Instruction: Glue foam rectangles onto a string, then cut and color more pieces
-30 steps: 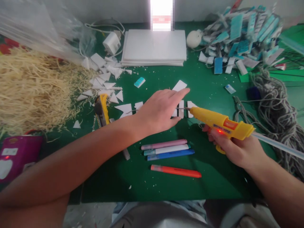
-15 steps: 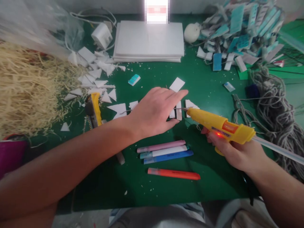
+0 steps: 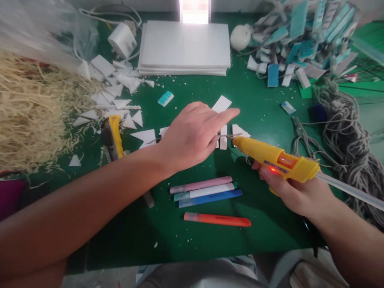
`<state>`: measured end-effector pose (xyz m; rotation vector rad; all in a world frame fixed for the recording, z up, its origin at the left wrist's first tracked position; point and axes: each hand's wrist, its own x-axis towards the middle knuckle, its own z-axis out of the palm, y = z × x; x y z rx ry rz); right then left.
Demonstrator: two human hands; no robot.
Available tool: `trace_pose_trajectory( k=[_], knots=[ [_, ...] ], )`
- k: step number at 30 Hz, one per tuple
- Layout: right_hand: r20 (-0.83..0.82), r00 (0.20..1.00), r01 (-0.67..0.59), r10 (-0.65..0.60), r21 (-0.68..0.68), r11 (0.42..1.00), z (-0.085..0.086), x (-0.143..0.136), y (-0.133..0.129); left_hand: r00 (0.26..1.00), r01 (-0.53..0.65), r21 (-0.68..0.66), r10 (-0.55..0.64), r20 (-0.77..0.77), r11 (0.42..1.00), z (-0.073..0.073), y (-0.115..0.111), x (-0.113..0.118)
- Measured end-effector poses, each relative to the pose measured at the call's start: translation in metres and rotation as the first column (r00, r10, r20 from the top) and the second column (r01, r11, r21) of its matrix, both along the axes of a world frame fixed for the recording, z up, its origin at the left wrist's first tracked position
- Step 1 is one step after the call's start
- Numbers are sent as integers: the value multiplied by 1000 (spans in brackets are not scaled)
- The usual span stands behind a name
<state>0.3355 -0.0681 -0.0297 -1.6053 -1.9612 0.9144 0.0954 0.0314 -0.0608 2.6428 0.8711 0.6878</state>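
Observation:
My right hand (image 3: 297, 196) grips a yellow hot glue gun (image 3: 261, 151), its small red light lit and a clear glue stick (image 3: 351, 188) coming out of the back. The gun's metal nozzle points left, at a thin wire (image 3: 222, 136) that crosses a narrow white foam piece (image 3: 223, 143). Over the row of foam pieces lies my left hand (image 3: 193, 134), index finger stretched out, thumb drawn in against the wire; its other fingers are hidden. Just right of the row is a pointed white foam piece (image 3: 240, 130). A white rectangle (image 3: 221, 103) lies beyond the fingers.
Several markers, among them a red one (image 3: 217, 219), lie in front. A yellow utility knife (image 3: 115, 138) and white scraps (image 3: 120, 82) are on the left near straw (image 3: 36, 116). White sheets (image 3: 184, 46) are stacked behind. Grey yarn (image 3: 345, 132) and blue-white pieces (image 3: 306, 52) occupy the right.
My left thumb has drawn back from the narrow foam piece toward the wire, while the index finger stays stretched. The glue gun remains at the wire. The whole view has shifted slightly.

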Motion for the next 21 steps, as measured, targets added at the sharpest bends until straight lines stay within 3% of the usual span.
trace_pose_trajectory(
  k=[11,21],
  knots=[
    [26,999,25,-26,32,999,1,-4,3,998,62,24,-62,-3,998,-5,-1,1],
    [28,999,-25,23,49,998,2,-5,4,1000,29,-13,-29,4,999,-4,0,1]
  ],
)
